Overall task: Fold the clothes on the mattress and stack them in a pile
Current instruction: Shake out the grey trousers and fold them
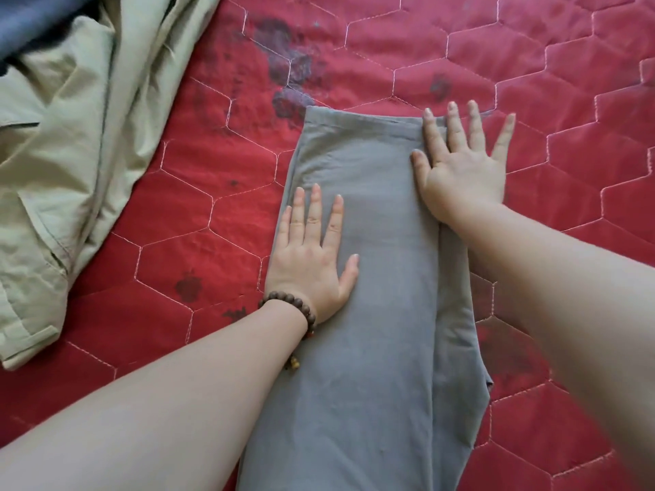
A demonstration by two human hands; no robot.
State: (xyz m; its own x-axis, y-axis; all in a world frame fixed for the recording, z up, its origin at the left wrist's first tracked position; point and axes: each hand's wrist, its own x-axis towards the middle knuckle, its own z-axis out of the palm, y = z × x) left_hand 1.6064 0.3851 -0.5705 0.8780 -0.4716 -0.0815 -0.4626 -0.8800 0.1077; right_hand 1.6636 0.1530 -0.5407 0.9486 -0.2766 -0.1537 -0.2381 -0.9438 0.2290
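The grey garment (pixel 372 278) ran lengthwise from six to twelve o'clock, probably folded double, both hands flat with fingers spread, right hand (pixel 460 164) nearer its far end than left hand (pixel 312 256).

Red quilted mattress (pixel 531 65), grey folded garment (pixel 372 313), pale green, perhaps trousers (pixel 71 154)

A person's left hand (pixel 312 264) and right hand (pixel 460 164) press flat, fingers spread, on a grey garment (pixel 382 313) folded into a long strip on a red quilted mattress (pixel 531 65) stitched in hexagons and marked with dark stains. The left wrist wears a bead bracelet (pixel 301 310), while the right hand lies at the strip's far right corner. A crumpled pale green garment (pixel 71 136) lies at left, dark blue cloth (pixel 32 19) beyond it
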